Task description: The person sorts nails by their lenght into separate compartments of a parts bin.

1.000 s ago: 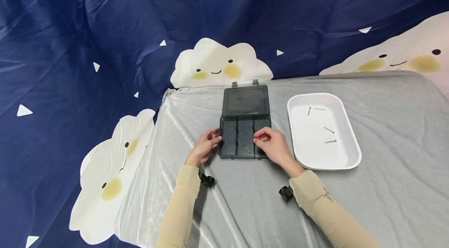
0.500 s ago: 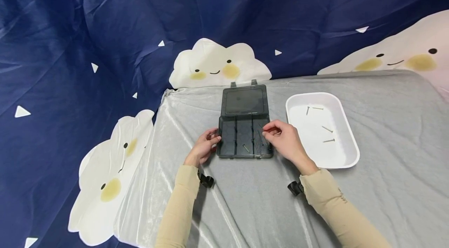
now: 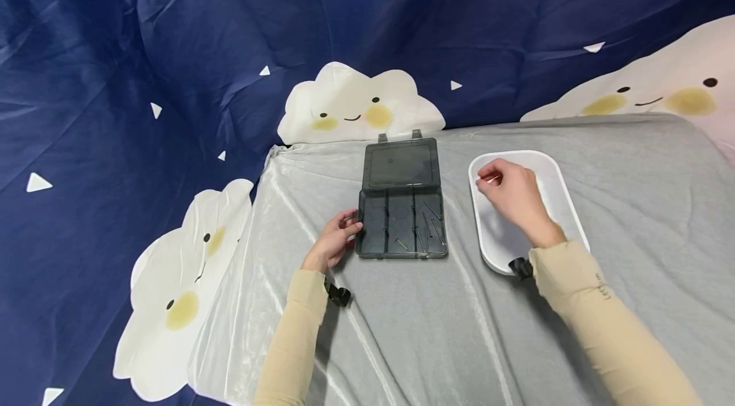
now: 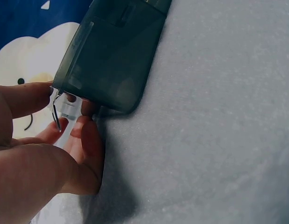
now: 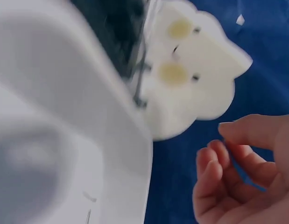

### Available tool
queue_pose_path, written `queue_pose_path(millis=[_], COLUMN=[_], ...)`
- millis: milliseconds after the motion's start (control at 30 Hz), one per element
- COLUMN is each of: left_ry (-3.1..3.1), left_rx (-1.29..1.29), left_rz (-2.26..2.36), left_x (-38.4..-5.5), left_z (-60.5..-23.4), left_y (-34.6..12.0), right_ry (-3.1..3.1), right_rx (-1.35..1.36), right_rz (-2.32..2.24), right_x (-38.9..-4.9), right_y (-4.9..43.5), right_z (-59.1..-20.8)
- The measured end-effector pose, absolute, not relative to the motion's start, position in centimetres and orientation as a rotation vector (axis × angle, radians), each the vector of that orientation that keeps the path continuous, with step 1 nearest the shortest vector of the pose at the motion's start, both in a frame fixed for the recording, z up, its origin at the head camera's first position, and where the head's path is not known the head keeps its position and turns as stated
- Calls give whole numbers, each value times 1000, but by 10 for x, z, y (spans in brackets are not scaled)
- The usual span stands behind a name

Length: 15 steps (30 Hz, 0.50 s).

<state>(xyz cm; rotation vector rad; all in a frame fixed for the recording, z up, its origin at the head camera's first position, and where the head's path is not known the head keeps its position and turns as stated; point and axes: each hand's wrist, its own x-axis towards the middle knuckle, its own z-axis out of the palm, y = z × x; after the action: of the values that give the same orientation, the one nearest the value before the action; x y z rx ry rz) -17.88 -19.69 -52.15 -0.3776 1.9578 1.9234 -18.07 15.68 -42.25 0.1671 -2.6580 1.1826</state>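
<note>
My left hand (image 3: 331, 241) holds the left edge of a dark, see-through compartment box (image 3: 374, 221), thumb on the upper edge and fingers beside it. The box's lid (image 3: 400, 165) is tilted back. Several thin screws (image 3: 438, 232) lie in the right compartment, and a short screw (image 3: 402, 244) lies in the middle one. Over the white tray (image 3: 489, 246) hovers my right hand (image 3: 513, 195), its fingers loosely bent and nothing visible between them. Two small screws (image 5: 89, 198) show on the tray floor in the right wrist view; my hand hides them in the head view.
Grey velvety cloth (image 3: 396, 323) covers the table. Behind and to the left hangs a dark blue curtain (image 3: 230, 23) with clouds on it. A strip of cloth separates the box from the tray.
My right hand has left the box's right compartment and moved right and away from me, over the tray. The screws in that compartment are now uncovered. My left hand has stayed put.
</note>
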Motion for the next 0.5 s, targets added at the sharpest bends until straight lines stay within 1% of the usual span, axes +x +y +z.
queue_pose_path(millis=[233,500], left_ry=[1951,1972], left_rx=[-365,-280], left_rz=[1941,1974], left_x=[-179,-176], left_z=[-524,-523], left_y=[-197,-199], right_ry=[-2833,-3000], right_rx=[126,272], right_rz=[1009,924], right_x=[-209,-231], right_y=[196,213], right_z=[-433,-452])
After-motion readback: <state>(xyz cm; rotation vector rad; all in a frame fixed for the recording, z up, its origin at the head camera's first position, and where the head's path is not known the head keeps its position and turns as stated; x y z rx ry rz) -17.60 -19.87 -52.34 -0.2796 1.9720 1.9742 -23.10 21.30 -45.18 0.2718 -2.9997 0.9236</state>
